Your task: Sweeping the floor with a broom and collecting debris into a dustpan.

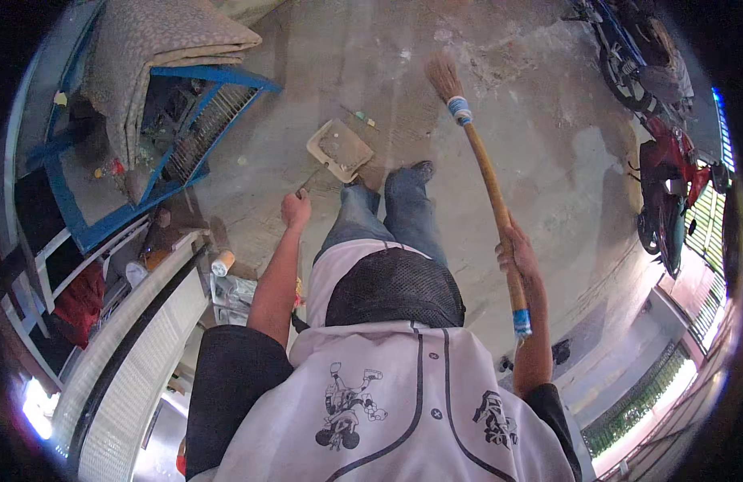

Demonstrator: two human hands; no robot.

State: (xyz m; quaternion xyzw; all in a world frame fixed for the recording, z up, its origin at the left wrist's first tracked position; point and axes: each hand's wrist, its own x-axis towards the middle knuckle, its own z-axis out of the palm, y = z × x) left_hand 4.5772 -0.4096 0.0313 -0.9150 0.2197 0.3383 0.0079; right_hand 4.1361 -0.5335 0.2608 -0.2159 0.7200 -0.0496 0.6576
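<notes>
My right hand (519, 250) grips the wooden handle of a broom (489, 175), below its middle. The broom slants up and away, its bristles (445, 77) toward the far floor and blue-and-white binding just below them. My left hand (296, 209) is closed around a thin handle that runs toward a cream plastic dustpan (340, 171). Grey-brown debris (344, 144) shows inside the dustpan, which is just in front of my feet. A thin stick-like piece with green and pale bits (360, 115) lies on the floor beyond it.
At left stands a blue metal frame (100, 232) with a folded patterned mat (184, 30) over it. Near my left arm are an orange-and-white can (223, 263) and clear plastic (232, 298). Motorbikes (666, 162) stand along the right. Light patches mark the concrete floor (558, 199).
</notes>
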